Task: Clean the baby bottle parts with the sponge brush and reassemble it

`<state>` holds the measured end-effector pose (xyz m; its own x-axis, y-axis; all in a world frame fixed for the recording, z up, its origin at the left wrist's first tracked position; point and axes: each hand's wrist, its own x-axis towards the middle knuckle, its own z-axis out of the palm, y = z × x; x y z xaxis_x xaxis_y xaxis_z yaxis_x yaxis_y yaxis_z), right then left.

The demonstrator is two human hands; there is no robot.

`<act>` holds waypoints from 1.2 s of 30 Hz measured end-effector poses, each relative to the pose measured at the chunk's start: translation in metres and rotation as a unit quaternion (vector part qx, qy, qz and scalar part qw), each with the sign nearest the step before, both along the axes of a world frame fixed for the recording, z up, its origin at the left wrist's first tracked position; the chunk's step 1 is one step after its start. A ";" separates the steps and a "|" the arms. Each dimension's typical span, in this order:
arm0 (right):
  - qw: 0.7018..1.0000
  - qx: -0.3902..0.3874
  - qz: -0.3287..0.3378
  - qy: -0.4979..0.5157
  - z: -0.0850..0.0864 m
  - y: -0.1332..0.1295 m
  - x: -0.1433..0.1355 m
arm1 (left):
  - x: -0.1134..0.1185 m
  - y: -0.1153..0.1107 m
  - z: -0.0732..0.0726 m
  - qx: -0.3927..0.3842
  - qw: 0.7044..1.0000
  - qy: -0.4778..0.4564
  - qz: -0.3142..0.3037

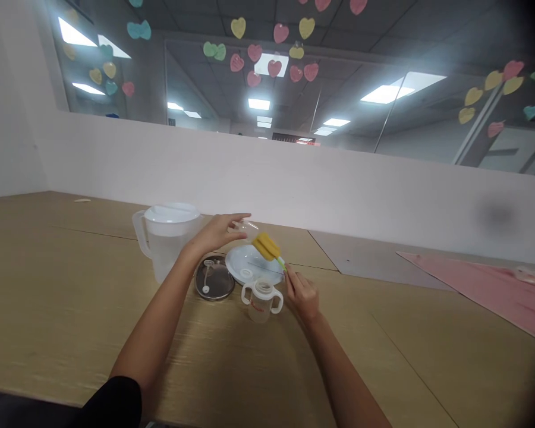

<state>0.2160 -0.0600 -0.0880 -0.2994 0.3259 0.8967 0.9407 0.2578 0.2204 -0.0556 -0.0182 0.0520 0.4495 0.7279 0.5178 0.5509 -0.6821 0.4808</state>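
My right hand [302, 292] is closed on the green and white handle of a brush with a yellow sponge head [266, 246]. The sponge is over a shallow white bowl [236, 266]. Beyond the bowl, my left hand [225, 230] has its thumb and fingers around a small clear dome-shaped piece [249, 228]. A two-handled clear cup [260, 303] stands upright without a lid in front of the bowl. Left of it, a round metal tray [218, 281] holds a white straw piece [207, 278] with round ends.
A lidded translucent pitcher [163, 246] stands behind my left forearm. On the right side of the wooden table [383, 356] lies a pink cloth [481, 288]. A white wall [205, 163] with a window above it bounds the far edge.
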 end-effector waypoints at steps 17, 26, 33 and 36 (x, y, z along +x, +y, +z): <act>0.997 0.027 0.033 0.059 0.000 0.001 -0.002 | 0.014 0.043 -0.052 -0.193 0.898 0.357 0.171; 0.998 0.011 0.029 0.050 -0.005 0.004 -0.003 | 0.016 0.051 -0.078 -0.122 0.916 0.326 0.200; 0.996 -0.016 0.046 0.076 -0.007 0.005 -0.003 | 0.017 0.050 -0.084 -0.131 0.918 0.333 0.172; 0.995 -0.023 0.050 0.082 -0.007 0.004 -0.003 | 0.016 0.048 -0.072 -0.116 0.929 0.320 0.148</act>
